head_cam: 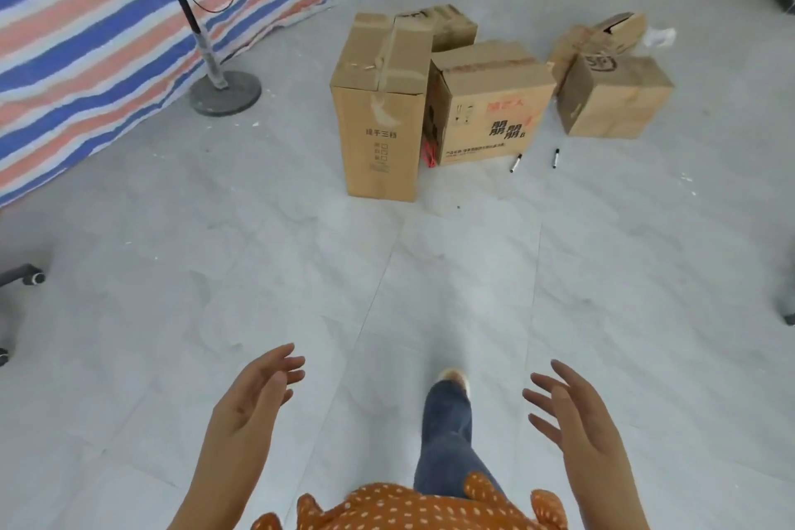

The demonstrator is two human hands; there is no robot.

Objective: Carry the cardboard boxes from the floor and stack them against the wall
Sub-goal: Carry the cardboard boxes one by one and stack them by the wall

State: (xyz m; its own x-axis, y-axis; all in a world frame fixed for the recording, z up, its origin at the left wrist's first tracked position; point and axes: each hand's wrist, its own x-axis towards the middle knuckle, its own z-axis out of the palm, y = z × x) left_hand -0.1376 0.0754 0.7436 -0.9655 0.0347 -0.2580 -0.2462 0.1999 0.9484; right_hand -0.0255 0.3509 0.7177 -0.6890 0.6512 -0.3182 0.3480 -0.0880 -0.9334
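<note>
Left hand [254, 396] and right hand [568, 422] both spread, palms facing inward, holding nothing. Boxes on floor [258, 271] well ahead, slightly to right. Tall box [380, 112] nearest, long axis upright; printed box [490, 108] touching its right side. Right hand probably little nearer.

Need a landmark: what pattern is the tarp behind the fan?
Blue, salmon-red and white stripes on the tarp, head view.

There are five cardboard boxes on the floor: a tall box [380, 108], a printed box [490, 101], a flat box [443, 26] behind them, a cube box [613, 97] and an open box [602, 34]. Two marker pens [516, 163] [556, 157]. One standing fan [215, 73]. Two hands [254, 392] [568, 409].
</note>
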